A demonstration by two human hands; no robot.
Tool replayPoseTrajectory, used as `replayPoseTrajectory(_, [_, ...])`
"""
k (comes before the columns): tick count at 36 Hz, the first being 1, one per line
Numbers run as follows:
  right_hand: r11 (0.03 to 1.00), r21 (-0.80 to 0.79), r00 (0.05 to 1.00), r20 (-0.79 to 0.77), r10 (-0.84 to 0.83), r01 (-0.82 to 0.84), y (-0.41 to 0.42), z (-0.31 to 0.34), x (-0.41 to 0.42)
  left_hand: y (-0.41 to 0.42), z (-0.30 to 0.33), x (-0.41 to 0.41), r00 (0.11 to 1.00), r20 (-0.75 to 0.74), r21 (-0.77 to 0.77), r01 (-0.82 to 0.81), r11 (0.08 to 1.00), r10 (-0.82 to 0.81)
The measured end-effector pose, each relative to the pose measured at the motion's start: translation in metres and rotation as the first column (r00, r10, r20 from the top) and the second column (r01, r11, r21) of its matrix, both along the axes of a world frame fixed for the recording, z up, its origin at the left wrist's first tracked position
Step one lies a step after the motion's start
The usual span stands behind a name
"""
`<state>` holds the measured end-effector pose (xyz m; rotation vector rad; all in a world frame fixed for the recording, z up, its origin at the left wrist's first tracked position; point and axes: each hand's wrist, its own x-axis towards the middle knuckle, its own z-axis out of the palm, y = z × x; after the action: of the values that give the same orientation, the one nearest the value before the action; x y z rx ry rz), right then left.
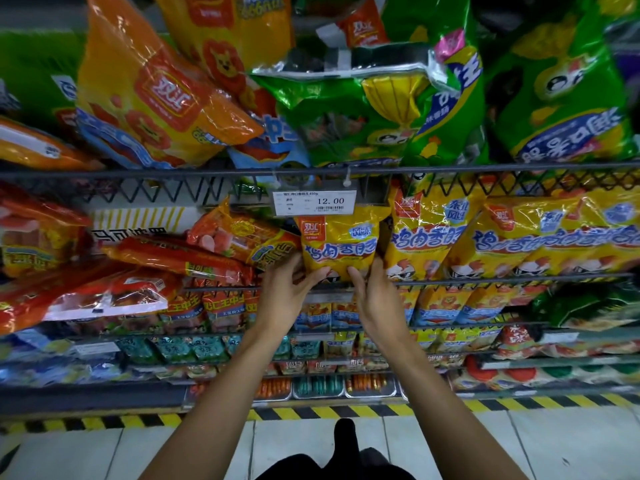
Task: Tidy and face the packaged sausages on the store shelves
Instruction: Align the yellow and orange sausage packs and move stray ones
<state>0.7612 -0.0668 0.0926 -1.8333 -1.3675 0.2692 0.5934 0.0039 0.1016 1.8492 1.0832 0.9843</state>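
Standing upright on the second wire shelf [485, 279], a yellow sausage pack [341, 245] sits directly under a white price tag [314, 202] that reads 12.00 and hangs from the front rail of the top shelf [173, 173]. Both hands hold the pack's lower part: the left hand [289, 299] has its fingers curled round the lower left corner with the thumb pressed on the front face, and the right hand [375, 299] grips the lower right edge, thumb on the front and fingers wrapped behind. Just to the right, a row of matching yellow packs [502, 240] leans against one another, touching the held pack's right side. To the left on the same shelf, red and orange sausage packs [180, 258] lie tilted and overlapping, one of them resting against the held pack's left edge. The top shelf carries large orange bags [149, 98] slumped at an angle on the left and green bags [363, 112] on the right, all pressing on the wire rail. Below the hands, lower shelves hold smaller packs in tight rows [214, 313], and metal trays [322, 386] at the bottom hold loose sausages. A yellow-and-black striped strip [104, 422] edges the shelf base, with pale tiled floor [519, 445] open in front of it.
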Motion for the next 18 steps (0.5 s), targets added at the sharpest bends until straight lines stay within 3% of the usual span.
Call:
replayPoseTrajectory(4, [1.0, 0.003, 1.0, 0.016, -0.02, 0.02, 0.0, 0.0, -0.002, -0.008, -0.017, -0.008, 0.997, -0.021, 0.172, -0.064, 0.983, 0.069])
replayPoseTrajectory(7, [1.0, -0.011, 0.999, 0.046, -0.025, 0.026, 0.001, 0.0, -0.003, -0.005, -0.016, -0.013, 0.985, -0.15, 0.185, -0.061, 0.981, 0.09])
replayPoseTrajectory(12, [0.999, 0.031, 0.993, -0.114, 0.03, -0.027, -0.01, -0.011, 0.001, 0.003, -0.008, -0.013, 0.919, -0.353, 0.228, -0.096, 0.969, 0.174])
replayPoseTrajectory(15, [0.987, 0.158, 0.999, -0.025, 0.025, -0.02, -0.032, -0.023, -0.008, 0.003, -0.006, -0.011, 0.892, -0.394, 0.251, -0.129, 0.959, 0.223])
replayPoseTrajectory(18, [0.989, 0.126, 0.994, 0.081, 0.073, -0.083, -0.042, -0.032, -0.011, 0.003, 0.001, -0.004, 0.891, -0.397, 0.211, -0.147, 0.966, 0.222])
